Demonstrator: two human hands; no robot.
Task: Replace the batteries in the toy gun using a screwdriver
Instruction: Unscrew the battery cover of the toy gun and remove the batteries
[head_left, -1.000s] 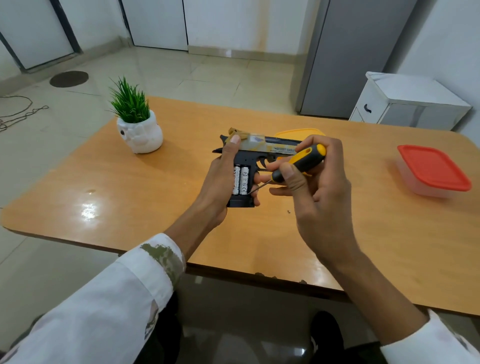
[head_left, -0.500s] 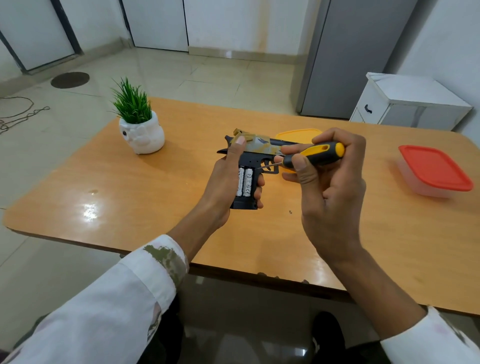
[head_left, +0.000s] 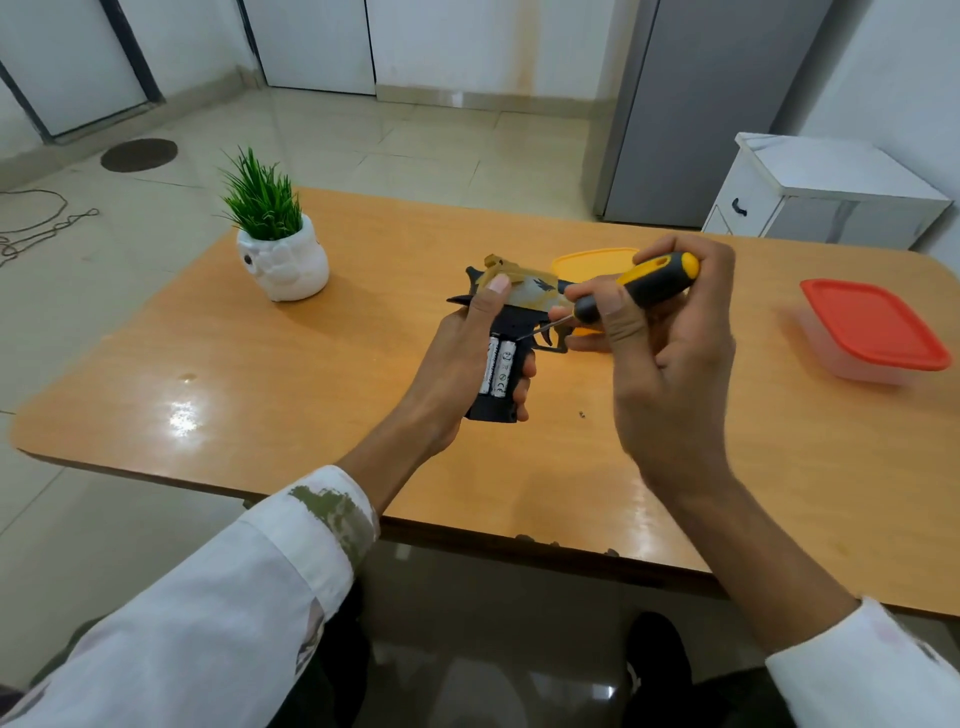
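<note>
Left hand (head_left: 457, 364) is wrapped round the grip of the toy gun (head_left: 515, 319), thumb laid up along the tan, mottled slide, fingertips curling round the far side of the black plastic grip. The gun is held upright just above the glossy orange-brown wood-grain table (head_left: 311, 395), muzzle to the right. The grip's side is uncovered: two white cylindrical batteries (head_left: 497, 366) sit side by side in it. Right hand (head_left: 670, 374), right of the gun, is clenched round a screwdriver (head_left: 644, 283) with a chunky black-and-yellow handle; its thin metal shaft slants down to the batteries' top end (contact too fine to tell). Behind the gun lies a yellow lid (head_left: 592, 260); far right of it a translucent box with a red lid (head_left: 872, 327); to its left a white ceramic pot (head_left: 283, 262) of spiky green grass.
</note>
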